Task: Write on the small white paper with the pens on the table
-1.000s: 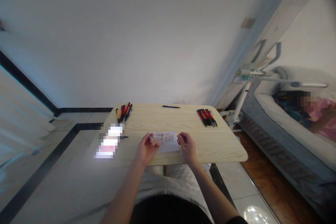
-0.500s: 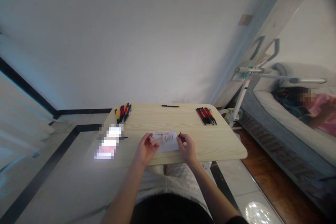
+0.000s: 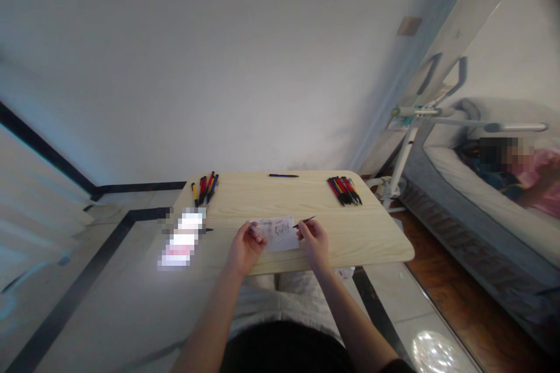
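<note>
A white sheet of paper [image 3: 282, 239] with dark scribbled marks lies on the wooden table between my hands. At its left edge is my left hand [image 3: 247, 247], fingers curled in. Something small and pale shows at those fingertips, too blurred to name. My right hand [image 3: 315, 240], by the paper's right edge, pinches a thin dark pen [image 3: 308, 220]. The pen lies almost level, its left end near the paper's upper right corner; whether it touches the sheet I cannot tell.
Several coloured pens [image 3: 345, 191] lie in a row at the table's right; another group of pens [image 3: 207, 187] is at the left. One blue pen [image 3: 283, 175] lies at the back edge. A pixelated bright screen [image 3: 182, 239] is at the left. A person lies on the bed [image 3: 446, 169].
The pen in my right hand has turned from steep to nearly level, and the fingers have shifted around it. My left hand stays about where it was beside the paper.
</note>
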A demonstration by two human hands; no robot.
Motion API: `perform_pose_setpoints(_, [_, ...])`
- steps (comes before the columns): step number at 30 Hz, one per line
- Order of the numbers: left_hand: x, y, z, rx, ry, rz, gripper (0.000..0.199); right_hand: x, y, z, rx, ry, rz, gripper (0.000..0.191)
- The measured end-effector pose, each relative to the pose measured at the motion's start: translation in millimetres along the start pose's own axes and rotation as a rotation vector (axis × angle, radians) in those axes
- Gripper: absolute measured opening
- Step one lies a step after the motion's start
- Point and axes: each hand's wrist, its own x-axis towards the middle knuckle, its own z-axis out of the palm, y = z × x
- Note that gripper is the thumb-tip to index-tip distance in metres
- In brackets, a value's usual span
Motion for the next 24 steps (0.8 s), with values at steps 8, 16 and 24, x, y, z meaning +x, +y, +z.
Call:
perform_pose_setpoints(8, [2.5, -3.3, 0.7, 0.075, 0.097, 0.025, 0.014, -8.6, 8.9, 13.1, 0.136, 0.006, 0.001, 0.022])
perform_pose_setpoints(16, [3.7, -4.6, -0.6, 0.092, 0.114, 0.034, 0.015, -11.9, 6.2, 8.9, 0.128, -0.056, 0.001, 0.018])
perform_pose_setpoints(24, [2.9, -5.0, -2.0, 0.126, 0.109, 0.042, 0.014, -11.9, 10.6, 7.3, 0.216, -0.076, 0.023, 0.018])
